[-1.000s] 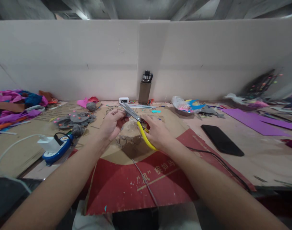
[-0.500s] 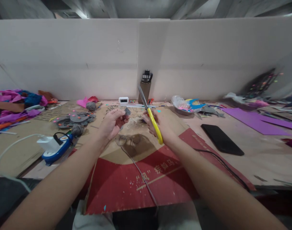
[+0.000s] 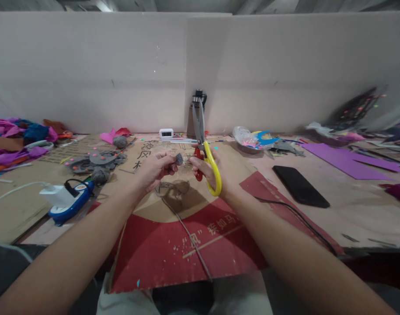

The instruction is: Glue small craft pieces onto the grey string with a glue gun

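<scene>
My left hand (image 3: 155, 168) is closed in a pinch on a small grey piece (image 3: 179, 159), held just above the cardboard sheet (image 3: 186, 245). My right hand (image 3: 216, 170) grips scissors (image 3: 203, 144) with a yellow and a red handle; their blades point straight up and are nearly together. The two hands are close, with the grey piece almost touching my right fingers. A thin grey strand (image 3: 183, 227) trails from below my hands toward me across the cardboard.
A black phone (image 3: 300, 186) lies to the right, with purple sheets (image 3: 350, 162) beyond it. A blue glue gun and white charger (image 3: 67, 199) sit at the left, near grey felt pieces (image 3: 95, 159). A bottle (image 3: 193, 118), a small clock (image 3: 166, 133) and a bowl (image 3: 252, 141) stand by the wall.
My right hand turned the scissors from pointing left at the grey piece to standing upright, blades nearly together. My left hand kept its pinch. The view dropped slightly.
</scene>
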### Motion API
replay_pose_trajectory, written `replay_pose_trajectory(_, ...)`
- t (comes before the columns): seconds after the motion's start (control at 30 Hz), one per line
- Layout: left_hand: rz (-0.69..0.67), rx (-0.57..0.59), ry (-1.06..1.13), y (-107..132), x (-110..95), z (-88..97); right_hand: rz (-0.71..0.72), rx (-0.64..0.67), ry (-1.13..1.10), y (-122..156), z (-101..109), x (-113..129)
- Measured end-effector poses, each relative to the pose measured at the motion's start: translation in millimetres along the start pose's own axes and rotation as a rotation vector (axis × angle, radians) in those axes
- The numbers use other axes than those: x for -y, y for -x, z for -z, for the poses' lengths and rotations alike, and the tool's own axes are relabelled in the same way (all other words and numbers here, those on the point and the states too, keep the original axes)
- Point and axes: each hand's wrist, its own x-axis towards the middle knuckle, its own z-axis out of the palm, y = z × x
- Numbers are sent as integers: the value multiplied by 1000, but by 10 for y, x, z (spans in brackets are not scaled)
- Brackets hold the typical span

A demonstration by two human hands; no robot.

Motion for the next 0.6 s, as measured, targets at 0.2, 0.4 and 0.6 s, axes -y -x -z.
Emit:
replay_pose_trajectory(0.2,-20,79,-159,-28,97,14,-45,0,-29,30,-59,27)
replay_pose_trajectory(0.4,3,113,-108,2,79,-45,-126,-26,-67,7,-51,2)
replay_pose_trajectory(0.6,-9,157,-75,15,102,-82,-95,-68,-106,7,-41,6)
